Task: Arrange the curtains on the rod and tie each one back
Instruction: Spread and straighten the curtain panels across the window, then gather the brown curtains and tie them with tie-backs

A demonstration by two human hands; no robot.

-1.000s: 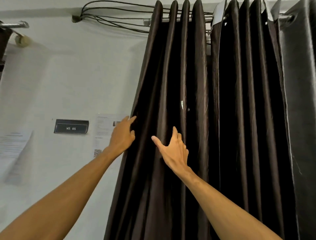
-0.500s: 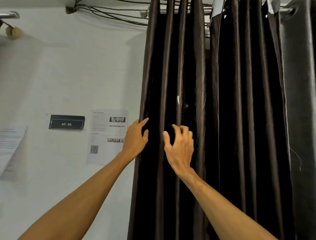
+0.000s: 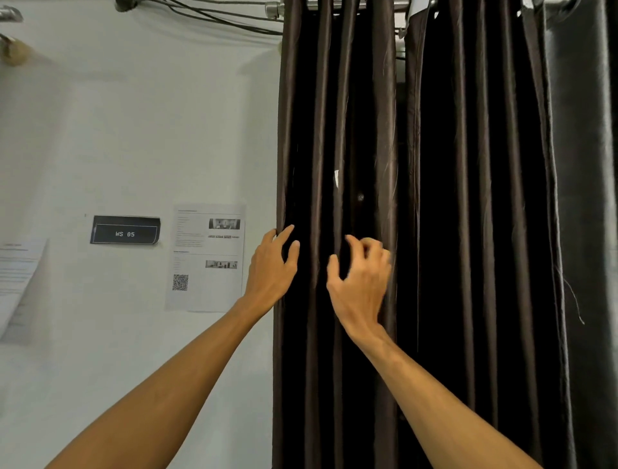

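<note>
1. Leftmost, at nine o'clock, we see only bare wall (image 3: 140,134) with a dark sign reading "WS 05" (image 3: 125,233) and a printed sheet (image 3: 204,257) just beside it; neither has any part in the job.

2. Next comes our left hand (image 3: 272,267), at the outer edge of the left curtain (image 3: 337,134). Its grip is loosely spread, fingertips curled round the edge fold and thumb resting on the cloth, touching it without a firm pinch.

3. Just right of it, our right hand (image 3: 359,281) sits over the middle folds of the same curtain. The fingers are half curled and blurred, so we cannot tell whether they clasp a pleat or merely brush it.

4. Further right, at two o'clock, the right curtain (image 3: 485,201) hangs in neat pleats; a narrow gap separates the two near the top.

5. Overhead at twelve o'clock, the rod (image 3: 399,4) carries both curtains.

6. As for progress, we judge the hanging done and the left curtain being gathered; no tie-back shows anywhere, so tying each one remains.
</note>
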